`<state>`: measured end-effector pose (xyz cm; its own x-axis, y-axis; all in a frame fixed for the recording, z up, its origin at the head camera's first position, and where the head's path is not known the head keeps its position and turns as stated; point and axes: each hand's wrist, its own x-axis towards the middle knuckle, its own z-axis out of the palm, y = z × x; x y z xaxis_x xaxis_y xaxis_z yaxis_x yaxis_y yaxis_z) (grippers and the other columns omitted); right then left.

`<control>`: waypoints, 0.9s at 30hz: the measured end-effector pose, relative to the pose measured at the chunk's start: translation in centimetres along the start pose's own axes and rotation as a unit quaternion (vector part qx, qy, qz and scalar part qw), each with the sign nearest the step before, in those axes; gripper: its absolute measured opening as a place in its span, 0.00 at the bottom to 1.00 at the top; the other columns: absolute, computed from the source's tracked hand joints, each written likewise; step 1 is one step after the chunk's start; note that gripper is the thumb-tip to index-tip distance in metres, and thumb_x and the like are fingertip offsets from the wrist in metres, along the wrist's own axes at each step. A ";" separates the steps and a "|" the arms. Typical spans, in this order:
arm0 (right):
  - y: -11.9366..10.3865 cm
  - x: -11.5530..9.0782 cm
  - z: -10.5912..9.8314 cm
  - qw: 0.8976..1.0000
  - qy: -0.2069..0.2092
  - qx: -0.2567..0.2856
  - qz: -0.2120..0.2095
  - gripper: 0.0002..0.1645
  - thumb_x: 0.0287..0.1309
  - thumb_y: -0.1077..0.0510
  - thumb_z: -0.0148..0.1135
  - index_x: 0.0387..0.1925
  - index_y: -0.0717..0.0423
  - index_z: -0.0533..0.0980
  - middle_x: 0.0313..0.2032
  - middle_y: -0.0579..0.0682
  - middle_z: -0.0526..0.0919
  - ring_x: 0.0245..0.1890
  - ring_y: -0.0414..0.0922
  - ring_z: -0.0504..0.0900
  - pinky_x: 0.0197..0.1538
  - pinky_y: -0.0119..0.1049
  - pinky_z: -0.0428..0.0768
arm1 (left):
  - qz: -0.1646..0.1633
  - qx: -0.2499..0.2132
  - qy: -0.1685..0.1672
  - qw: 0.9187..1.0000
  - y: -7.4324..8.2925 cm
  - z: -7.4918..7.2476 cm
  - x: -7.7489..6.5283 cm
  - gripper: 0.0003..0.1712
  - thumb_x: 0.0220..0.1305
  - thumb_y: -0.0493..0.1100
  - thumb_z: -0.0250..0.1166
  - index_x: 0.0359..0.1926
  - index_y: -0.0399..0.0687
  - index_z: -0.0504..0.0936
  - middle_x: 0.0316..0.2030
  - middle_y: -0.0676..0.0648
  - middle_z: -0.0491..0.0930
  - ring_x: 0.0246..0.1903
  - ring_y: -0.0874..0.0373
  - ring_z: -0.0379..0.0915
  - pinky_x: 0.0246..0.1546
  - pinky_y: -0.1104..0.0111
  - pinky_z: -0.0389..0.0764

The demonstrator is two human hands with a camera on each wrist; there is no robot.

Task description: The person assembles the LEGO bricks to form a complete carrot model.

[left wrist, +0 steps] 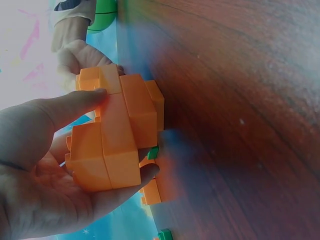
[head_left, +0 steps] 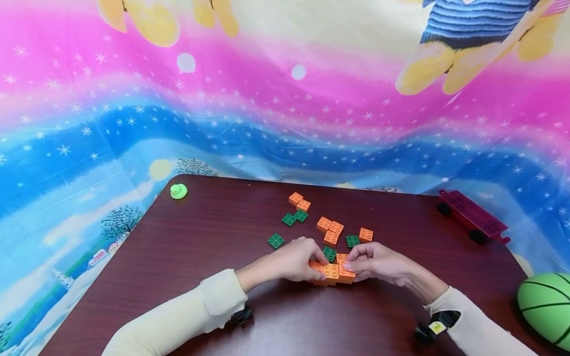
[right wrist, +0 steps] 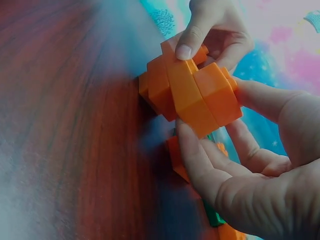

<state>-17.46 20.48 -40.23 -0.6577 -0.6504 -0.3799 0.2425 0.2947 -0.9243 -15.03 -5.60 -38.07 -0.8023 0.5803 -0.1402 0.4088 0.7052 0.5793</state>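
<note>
A stepped block of joined orange toy bricks [head_left: 330, 274] is held low over the near middle of the table. My left hand [head_left: 296, 259] grips its left end, the thumb lying along the near side in the left wrist view. At the other end, my right hand [head_left: 380, 265] pinches a raised orange brick [right wrist: 217, 95] between thumb and fingers. Several layers show from the side in both wrist views. Just behind the block lies a green brick [head_left: 329, 254]. Fingers hide parts of both ends.
Loose orange bricks [head_left: 331, 238] and green bricks [head_left: 276, 241] lie beyond the hands on the dark wooden table [head_left: 213, 222]. A green toy duck [head_left: 178, 191] sits at the far left corner. To the right are a red wheeled cart [head_left: 474, 215] and a green ball [head_left: 547, 309].
</note>
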 end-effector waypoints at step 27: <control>-2.7 -4.7 5.3 0.927 0.124 -0.343 -0.082 0.46 0.63 0.45 0.70 0.71 0.70 0.67 0.64 0.66 0.79 0.56 0.53 0.87 0.48 0.39 0.87 | -0.008 -0.017 -0.011 1.000 0.0 -0.1 -0.1 0.16 0.61 0.49 0.76 0.50 0.54 0.91 0.47 0.56 0.89 0.42 0.68 0.79 0.40 0.74 0.78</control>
<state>-11.22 19.06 -36.10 -0.8104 -0.5696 -0.1375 -0.3306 0.6382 -0.6953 -14.94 -5.70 -37.98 -0.7984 0.5787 -0.1665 0.3810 0.6996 0.6045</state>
